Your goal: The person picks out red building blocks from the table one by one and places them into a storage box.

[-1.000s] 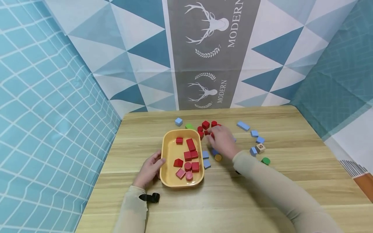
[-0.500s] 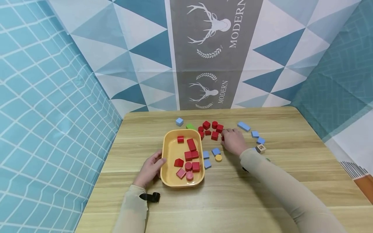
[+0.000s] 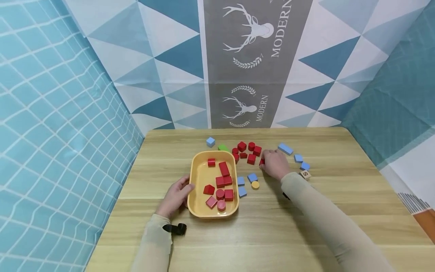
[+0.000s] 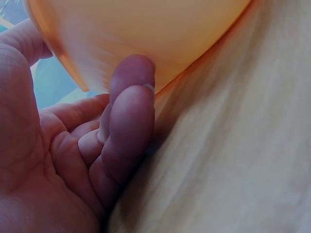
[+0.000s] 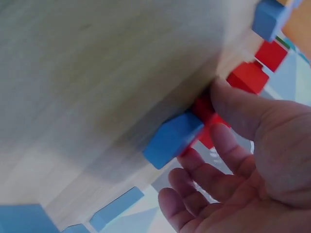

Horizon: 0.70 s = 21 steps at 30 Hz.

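My left hand (image 3: 175,197) holds the yellow plastic tray (image 3: 199,175) at its left side, thumb over the rim. In the left wrist view, its fingers bear against the outer wall of the tray (image 4: 126,29). Red blocks of several shapes, such as a long rectangular block (image 3: 224,169), lie inside. To the right, my right hand (image 3: 276,165) reaches down to the tabletop and pinches a red block (image 5: 204,108) between thumb and fingers. A blue block (image 5: 173,140) sits right beside that red one. The hand hides much of the red block in the head view.
Loose red blocks (image 3: 251,159) cluster beyond the tray's right side, near a green block (image 3: 223,147). Blue blocks (image 3: 252,177) and a yellow disc (image 3: 255,185) lie closer. Further right are a long blue block (image 3: 285,149) and a lettered cube (image 3: 305,174).
My right hand has moved right from over the red cluster, uncovering red blocks there, to another red block. The left hand and tray stay in place.
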Each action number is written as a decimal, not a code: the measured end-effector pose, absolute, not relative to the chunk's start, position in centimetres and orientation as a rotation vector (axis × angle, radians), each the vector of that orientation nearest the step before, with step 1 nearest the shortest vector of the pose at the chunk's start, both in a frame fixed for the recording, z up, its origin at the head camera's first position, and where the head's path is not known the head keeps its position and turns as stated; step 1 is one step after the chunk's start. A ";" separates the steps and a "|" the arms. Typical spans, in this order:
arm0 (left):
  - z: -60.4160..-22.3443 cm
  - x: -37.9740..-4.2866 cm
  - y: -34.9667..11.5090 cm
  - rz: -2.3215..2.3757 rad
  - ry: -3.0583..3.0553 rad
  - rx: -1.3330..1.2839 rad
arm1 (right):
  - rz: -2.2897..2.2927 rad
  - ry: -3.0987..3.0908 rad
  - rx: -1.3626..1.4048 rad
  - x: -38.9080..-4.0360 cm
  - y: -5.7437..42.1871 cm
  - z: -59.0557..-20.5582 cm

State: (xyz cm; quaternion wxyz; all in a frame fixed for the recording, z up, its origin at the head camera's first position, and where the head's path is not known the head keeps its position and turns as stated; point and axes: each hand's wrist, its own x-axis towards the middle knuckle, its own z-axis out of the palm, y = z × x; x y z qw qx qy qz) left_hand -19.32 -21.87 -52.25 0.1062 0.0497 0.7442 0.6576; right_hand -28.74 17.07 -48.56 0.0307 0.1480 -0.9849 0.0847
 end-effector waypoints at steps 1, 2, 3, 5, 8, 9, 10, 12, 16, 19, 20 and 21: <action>-52.3 -19.3 -21.9 1.937 2.191 0.137 | 0.268 -3.048 0.454 -28.8 17.1 -48.5; -52.2 -19.4 -21.9 1.941 2.188 0.130 | 0.300 -3.063 0.439 -28.8 17.1 -48.4; -52.2 -19.4 -21.8 1.943 2.186 0.124 | 0.331 -3.074 0.425 -28.8 17.1 -48.3; -52.2 -19.3 -21.9 1.948 2.176 0.114 | 0.411 -3.071 0.376 -28.6 17.0 -47.7; -52.0 -19.3 -21.9 1.939 2.167 0.109 | 0.626 -2.984 0.257 -27.3 16.3 -46.0; -52.0 -19.3 -21.9 1.931 2.171 0.113 | 0.707 -2.929 0.240 -26.6 15.9 -45.2; -51.9 -19.3 -22.0 1.928 2.173 0.119 | 0.787 -2.872 0.235 -25.8 15.4 -44.4; -51.8 -19.4 -22.1 1.927 2.185 0.124 | 0.940 -2.770 0.274 -23.9 13.7 -42.8; -51.8 -19.5 -22.1 1.939 2.196 0.118 | 1.073 -2.643 0.587 -20.5 9.8 -42.3; -52.0 -19.4 -21.9 1.946 2.178 0.117 | 1.044 -2.642 0.778 -18.9 7.3 -44.1; -52.1 -19.3 -21.9 1.944 2.174 0.118 | 1.013 -2.658 0.810 -18.5 6.7 -44.8; -52.2 -19.3 -21.8 1.942 2.172 0.119 | 0.975 -2.676 0.829 -18.2 6.2 -45.6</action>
